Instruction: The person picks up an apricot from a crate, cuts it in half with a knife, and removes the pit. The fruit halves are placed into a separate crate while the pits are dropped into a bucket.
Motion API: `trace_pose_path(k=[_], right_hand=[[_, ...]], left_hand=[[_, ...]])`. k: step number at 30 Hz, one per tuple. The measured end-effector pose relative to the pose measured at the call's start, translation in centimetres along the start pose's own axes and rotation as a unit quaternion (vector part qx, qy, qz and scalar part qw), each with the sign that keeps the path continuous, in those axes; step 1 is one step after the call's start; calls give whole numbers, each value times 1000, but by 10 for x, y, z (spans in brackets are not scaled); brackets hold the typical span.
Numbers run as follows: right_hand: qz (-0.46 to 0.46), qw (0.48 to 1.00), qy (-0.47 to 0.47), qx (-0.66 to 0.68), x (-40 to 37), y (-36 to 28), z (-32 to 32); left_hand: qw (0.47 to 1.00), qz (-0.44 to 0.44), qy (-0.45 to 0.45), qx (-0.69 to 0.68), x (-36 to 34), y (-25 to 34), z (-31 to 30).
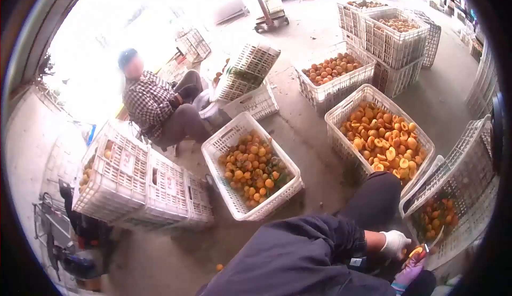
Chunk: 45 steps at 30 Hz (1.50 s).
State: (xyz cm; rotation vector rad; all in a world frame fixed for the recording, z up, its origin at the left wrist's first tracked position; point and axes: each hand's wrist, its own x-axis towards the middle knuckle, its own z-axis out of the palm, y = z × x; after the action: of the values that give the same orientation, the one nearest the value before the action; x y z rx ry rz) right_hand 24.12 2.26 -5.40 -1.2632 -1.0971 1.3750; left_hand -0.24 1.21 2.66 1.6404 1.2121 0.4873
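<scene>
My left hand [394,243], in a white glove, is at the lower right with its fingers curled in. A small orange bit shows at its fingertips; I cannot tell what it grips. Just below, my right hand [409,272], in a pinkish-purple glove, is closed around a cut apricot [416,252] with its orange flesh showing. A small pale thing sticks up beside the fruit. Right by both hands, a tilted white crate [453,170] has whole apricots [436,217] and some green leaves inside.
A crate of halved apricots [385,138] stands beyond my knee. Left of it is a crate of whole apricots [248,168]. Stacked crates [144,176] stand at left, more [394,40] at back right. A seated person [154,101] is near a tilted crate [249,72].
</scene>
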Motion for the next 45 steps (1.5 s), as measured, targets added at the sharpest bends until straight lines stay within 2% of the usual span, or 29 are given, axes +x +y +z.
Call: trace_pose_path(k=[1, 6, 7, 8, 9, 11, 12, 13, 14, 15, 17, 20, 21, 23, 26, 27, 28, 32, 33, 34, 37, 38, 39, 40, 41, 42, 43, 44, 45], right_hand=[[1, 1000, -8, -3, 2, 0, 1], [7, 999, -37, -20, -3, -10, 5], [2, 1000, 2, -30, -8, -15, 15], [-2, 998, 41, -39, -10, -18, 22], [-3, 998, 42, -38, -11, -16, 21], [-9, 998, 47, -33, -11, -14, 20], [-10, 998, 47, -33, -11, -15, 17], [14, 999, 30, -39, -12, -19, 12], [38, 998, 14, -44, -13, -22, 11], [38, 998, 15, -43, -14, -22, 11], [40, 999, 8, -20, -17, -24, 15], [43, 999, -3, 13, -21, -30, 24], [42, 999, -3, 13, -23, -32, 30], [-39, 998, -45, 10, -29, -31, 41], [-63, 993, -61, -76, -31, -27, 43], [53, 979, -54, 188, -32, -35, 48], [55, 979, -52, 190, -33, -38, 58], [-74, 996, -57, -5, -24, -23, 86], [-96, 992, -17, -78, -38, -27, 55], [-39, 996, -54, -67, -38, -34, 51], [-24, 999, -30, 10, -43, -45, 59], [-25, 994, 13, 110, -44, -48, 65], [12, 993, 6, 114, -53, -75, 69], [138, 933, -19, 330, -45, -69, 54], [57, 995, 32, 81, -49, -73, 58], [140, 958, 15, 251, -43, -72, 50], [36, 992, 33, 117, -48, -64, 54], [10, 994, 32, 108, -55, -75, 57], [16, 992, 42, 114, -55, -70, 52]], left_hand=[[999, 4, -39, 5, -2, -2, -2], [999, 39, 4, 30, 9, -20, 15], [979, -38, 15, -199, 13, -19, 18], [902, -113, 25, -416, 19, -20, 25], [903, -112, 24, -415, 55, -71, 42], [704, 38, 17, -709, 146, -155, 137], [704, 38, 16, -709, 102, -130, 86], [858, 160, 89, -479, 93, -102, 76], [930, 266, 152, -203, 64, -72, 61], [930, 266, 151, -202, 42, -45, 42], [913, -39, -12, -406, 15, -10, 20], [843, -68, -125, -519, 32, -27, 33], [845, -117, -136, -503, 30, -30, 31], [852, -101, -134, -496, 29, -31, 32], [868, -56, -137, -475, 31, -39, 35], [873, -43, -134, -468, 32, -41, 37], [878, -29, -131, -460, 33, -43, 38], [894, 40, -127, -428, 35, -46, 45], [883, -3, -139, -449, 34, -32, 54], [877, -52, -133, -459, 22, -29, 33], [963, 28, -67, -260, 24, -35, 14], [962, -18, -74, -261, 7, -6, -16], [967, -2, -6, -254, 5, -2, -26], [979, -13, 16, -202, 9, -6, -44], [973, -42, 69, -217, 2, 6, -66], [957, -65, 102, -262, 0, 17, -94], [932, -52, 207, -293, -2, 2, -116], [941, -28, 292, -168, 0, 1, -139], [904, 67, 391, 158, 6, -26, -168]])
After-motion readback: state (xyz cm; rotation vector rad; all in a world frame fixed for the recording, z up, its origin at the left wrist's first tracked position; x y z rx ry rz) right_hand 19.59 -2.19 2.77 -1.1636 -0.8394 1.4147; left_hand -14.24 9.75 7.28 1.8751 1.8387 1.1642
